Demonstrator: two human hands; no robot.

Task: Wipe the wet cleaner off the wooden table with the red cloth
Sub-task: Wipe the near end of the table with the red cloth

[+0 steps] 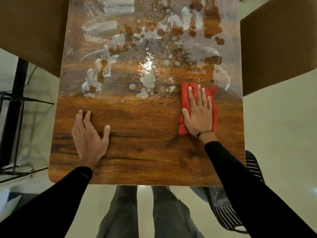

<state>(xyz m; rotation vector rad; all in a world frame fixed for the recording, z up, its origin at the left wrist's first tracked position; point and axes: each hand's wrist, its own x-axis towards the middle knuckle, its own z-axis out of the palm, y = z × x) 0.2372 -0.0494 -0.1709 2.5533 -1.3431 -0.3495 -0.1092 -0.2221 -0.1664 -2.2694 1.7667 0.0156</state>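
Wooden table (pixel 137 152) far half wet with cleaner (pixel 147 79); right hand (pixel 199 115) flat, pressing red cloth (pixel 184 107); left hand (pixel 89 136) apparently flat on wood.

I see a cardboard box (pixel 32 30) at far left and another box (pixel 281 48) at far right. A black metal frame (pixel 15 103) stands on the pale floor (pixel 277 131) at left. Near right, a dark mesh chair (pixel 224 215) shows. Grey trousers (pixel 145 215) fill the near middle.
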